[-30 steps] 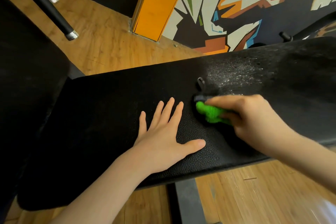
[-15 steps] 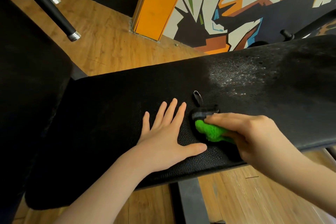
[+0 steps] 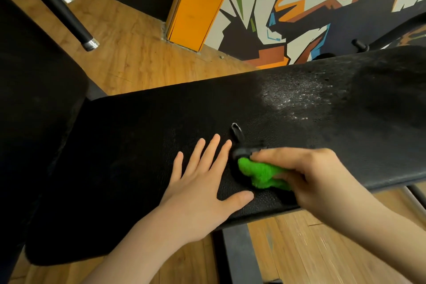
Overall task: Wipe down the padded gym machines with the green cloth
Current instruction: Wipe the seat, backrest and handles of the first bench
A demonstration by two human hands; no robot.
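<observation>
My right hand (image 3: 306,182) presses the green cloth (image 3: 262,174) onto the black pad (image 3: 138,136) of a gym bench, fingers curled round the bunched fabric so that only its left end shows past my fingertips. The cloth sits near the pad's front edge, about midway along its length. My left hand (image 3: 202,182) lies flat on the pad just left of the cloth, fingers straight and spread, holding nothing and steadying me; its thumb points toward the cloth without touching it.

The pad's long axis runs left to right and rises a little toward the right. Just beyond the cloth, toward the pad's far edge, a small dark tab (image 3: 245,151) and a loop (image 3: 236,130) stand up from the surface; my right fingertips are touching or almost touching the tab, I cannot tell which. Farther right along the pad, a speckled wet-looking patch (image 3: 297,99) lies well apart from the cloth, up and to the right of my right hand. That hand is the nearer one, so I judge the coming stroke runs rightward along the pad toward the patch. The pad's left stretch looks dull and dry.
</observation>
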